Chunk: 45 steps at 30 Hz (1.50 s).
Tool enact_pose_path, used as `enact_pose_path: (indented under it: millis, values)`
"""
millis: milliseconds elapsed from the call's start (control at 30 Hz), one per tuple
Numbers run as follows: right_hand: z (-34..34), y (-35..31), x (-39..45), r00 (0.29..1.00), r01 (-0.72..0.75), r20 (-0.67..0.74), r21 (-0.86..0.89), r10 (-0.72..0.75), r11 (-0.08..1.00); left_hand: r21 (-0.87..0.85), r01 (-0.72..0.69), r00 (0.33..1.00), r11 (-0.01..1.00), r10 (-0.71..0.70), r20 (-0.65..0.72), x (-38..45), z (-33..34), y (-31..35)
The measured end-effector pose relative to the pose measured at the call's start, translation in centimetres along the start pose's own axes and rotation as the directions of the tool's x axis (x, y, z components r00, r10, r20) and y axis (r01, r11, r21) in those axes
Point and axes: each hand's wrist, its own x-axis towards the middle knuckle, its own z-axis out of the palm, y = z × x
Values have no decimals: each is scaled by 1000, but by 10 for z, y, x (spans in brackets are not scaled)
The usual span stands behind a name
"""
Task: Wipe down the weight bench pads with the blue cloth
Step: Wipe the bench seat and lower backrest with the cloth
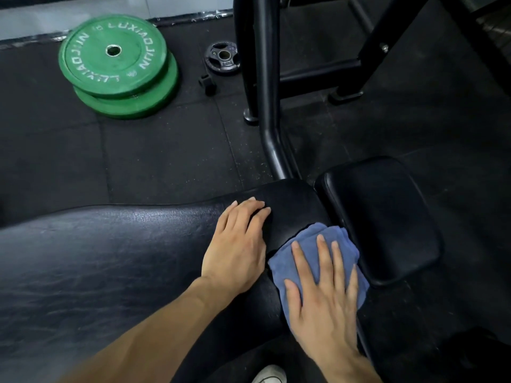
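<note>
The long black back pad (116, 244) of the weight bench runs across the lower left. The smaller black seat pad (381, 217) sits to its right across a narrow gap. A folded blue cloth (318, 239) lies on the right end of the long pad, at the gap. My right hand (323, 297) presses flat on the cloth, fingers spread and pointing away from me. My left hand (237, 244) rests flat on the bare pad just left of the cloth, holding nothing.
Two stacked green weight plates (116, 64) lie on the black rubber floor at the upper left. A small black plate (222, 58) and a collar clip (207, 84) lie near them. Black steel frame tubes (265, 92) rise behind the bench. A white shoe (269, 375) shows at the bottom.
</note>
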Motion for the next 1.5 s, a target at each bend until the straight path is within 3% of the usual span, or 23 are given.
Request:
enact_pose_path:
  millis: [567, 800, 1067, 1200, 1333, 1500]
  values:
    - [-20, -31, 184, 982, 56, 179, 65, -67, 996, -9, 81, 996, 997, -82, -38, 2, 2, 2]
    - [-24, -21, 131, 993, 81, 74, 105, -89, 991, -39, 95, 995, 995, -95, 11, 2, 1, 2]
    - [-6, 2, -10, 997, -72, 39, 90, 69, 993, -19, 83, 996, 996, -82, 35, 3, -1, 3]
    - [-3, 14, -50, 990, -102, -82, 152, 116, 983, -17, 91, 995, 996, -90, 47, 2, -2, 5]
    - [-29, 26, -46, 986, -145, -35, 322, 165, 936, 9, 117, 992, 993, -117, 35, 3, -6, 14]
    - [-80, 44, -18, 938, -235, -105, 505, 329, 830, -45, 62, 998, 997, -62, 13, 31, 1, 54]
